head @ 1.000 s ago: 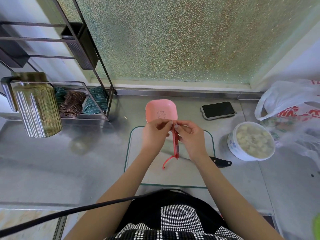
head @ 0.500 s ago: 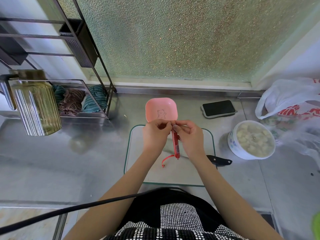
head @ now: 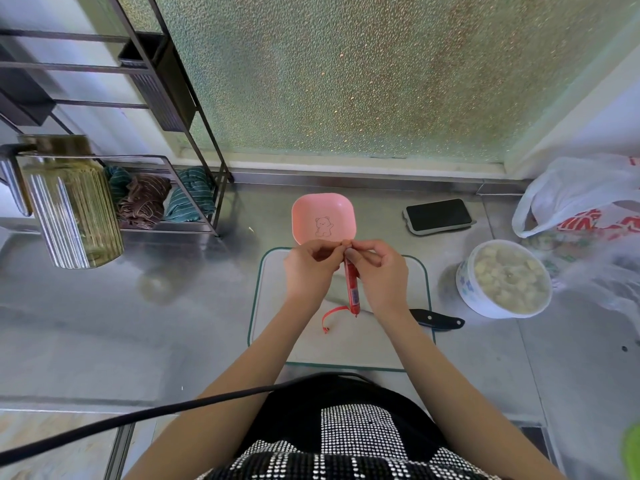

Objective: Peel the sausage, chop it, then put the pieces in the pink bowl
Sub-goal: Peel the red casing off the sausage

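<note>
Head cam: both hands, left & right, fingers pinched shut on sausage top end, prob light, soft, slick wrap, so grip near the tear.

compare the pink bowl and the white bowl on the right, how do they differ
The pink bowl is squarish with rounded corners; the white bowl is round. The pink bowl is empty, showing a bear drawing on its bottom; the white bowl is full of pale chunks. The pink bowl sits beyond the cutting board, by the fingertips; the white bowl stands right of it. Both rest upright on the metal counter.
</note>
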{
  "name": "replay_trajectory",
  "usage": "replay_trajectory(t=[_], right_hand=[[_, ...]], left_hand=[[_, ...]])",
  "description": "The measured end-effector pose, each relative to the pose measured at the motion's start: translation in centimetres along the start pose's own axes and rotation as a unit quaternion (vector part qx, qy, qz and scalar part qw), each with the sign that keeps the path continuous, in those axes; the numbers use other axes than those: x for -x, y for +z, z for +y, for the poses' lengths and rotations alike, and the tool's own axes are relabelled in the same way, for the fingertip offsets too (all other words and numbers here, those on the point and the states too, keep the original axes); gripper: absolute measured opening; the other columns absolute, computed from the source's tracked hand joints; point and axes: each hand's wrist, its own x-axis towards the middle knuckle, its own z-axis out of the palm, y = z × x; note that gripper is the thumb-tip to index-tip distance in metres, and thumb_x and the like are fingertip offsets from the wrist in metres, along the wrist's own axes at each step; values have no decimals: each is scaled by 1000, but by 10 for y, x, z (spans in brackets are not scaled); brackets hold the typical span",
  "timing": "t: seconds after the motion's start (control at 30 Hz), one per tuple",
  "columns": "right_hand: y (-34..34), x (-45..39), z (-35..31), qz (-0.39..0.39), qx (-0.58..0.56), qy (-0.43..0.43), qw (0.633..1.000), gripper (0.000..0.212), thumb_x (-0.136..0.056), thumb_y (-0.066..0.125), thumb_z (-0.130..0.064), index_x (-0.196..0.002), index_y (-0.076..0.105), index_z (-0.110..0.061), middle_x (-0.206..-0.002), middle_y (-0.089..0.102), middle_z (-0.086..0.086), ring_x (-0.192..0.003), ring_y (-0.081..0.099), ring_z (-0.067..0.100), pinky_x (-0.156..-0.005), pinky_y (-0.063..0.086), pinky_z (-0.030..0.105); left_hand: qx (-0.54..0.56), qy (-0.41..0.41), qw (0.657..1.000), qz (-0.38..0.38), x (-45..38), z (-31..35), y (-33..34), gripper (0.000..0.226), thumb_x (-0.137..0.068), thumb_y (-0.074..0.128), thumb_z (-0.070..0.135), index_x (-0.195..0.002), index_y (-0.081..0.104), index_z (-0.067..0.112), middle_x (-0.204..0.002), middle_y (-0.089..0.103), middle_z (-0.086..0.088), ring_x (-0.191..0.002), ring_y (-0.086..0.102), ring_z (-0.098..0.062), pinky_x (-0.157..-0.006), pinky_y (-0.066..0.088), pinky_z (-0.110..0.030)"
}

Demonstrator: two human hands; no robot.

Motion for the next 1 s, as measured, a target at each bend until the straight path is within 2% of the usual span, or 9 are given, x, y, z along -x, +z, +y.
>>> replay_trajectory(t=[0.17,0.37,0.47,0.57,0.63,0.7,0.77,0.9,1.0], right_hand=[[0,1,-2,5,-4,4,1000,9,-85,67,-14,-93,68,-9,-84,74,1,-72,70,5,-69,58,20],[1,0,-3,9,-2,2,1000,7,-86,66,-13,-92,68,-10,-87,74,5,-71,70,3,-69,58,18],[3,1,-2,-5,-21,12,1000,10,-87,65,-11,-94,70,-14,-93,74,4,-82,71,12,-79,59,32],[5,3,2,-15,13,-7,1000,13,-87,65,-18,-95,71,-27,-95,73,2,-89,69,20,-84,57,42],[5,4,3,-24,34,-22,999,16,-87,65,-20,-100,71,-26,-99,73,2,-90,68,18,-85,57,35],[5,5,2,-29,52,-40,997,19,-88,63,-15,-106,71,-17,-101,73,4,-90,67,13,-82,53,17],[5,6,0,-20,69,-57,996,21,-88,62,-13,-107,71,-13,-101,73,4,-89,66,11,-78,49,8],[6,10,-4,-1,98,-83,992,19,-89,61,-15,-105,72,-15,-92,70,-6,-84,64,5,-75,48,8],[7,9,-5,10,110,-91,990,18,-90,61,-17,-103,73,-16,-88,68,-9,-82,63,5,-77,51,16]], left_hand=[[-15,17,1000,8,1,1,0,9,-85,66,12,-86,75,13,-73,72,0,-71,69,-15,-72,56,-27],[14,20,1000,-6,0,-2,-1,13,-85,66,12,-83,73,23,-77,73,5,-76,70,-16,-75,57,-29],[113,-43,992,-49,-2,-6,-2,17,-87,64,9,-101,69,17,-90,73,2,-82,71,-13,-74,57,-25],[148,-74,983,-75,-4,-9,-2,17,-90,61,8,-97,71,19,-91,73,3,-85,70,-12,-73,56,-22],[174,-92,977,-77,-4,-10,-4,16,-90,60,7,-98,71,14,-94,73,-2,-86,70,-12,-73,56,-23],[198,-110,971,-80,-4,-11,-5,16,-90,60,8,-102,71,10,-98,73,-7,-91,70,-15,-75,57,-27],[206,-119,968,-84,-5,-12,-5,17,-89,62,9,-103,71,8,-101,72,-9,-95,69,-18,-75,58,-31],[236,-129,959,-92,-4,-11,-4,19,-89,62,9,-106,68,3,-98,71,-10,-92,70,-19,-73,58,-33],[250,-128,955,-95,-4,-11,-3,16,-89,61,8,-104,67,3,-94,71,-8,-91,69,-18,-71,58,-31]])
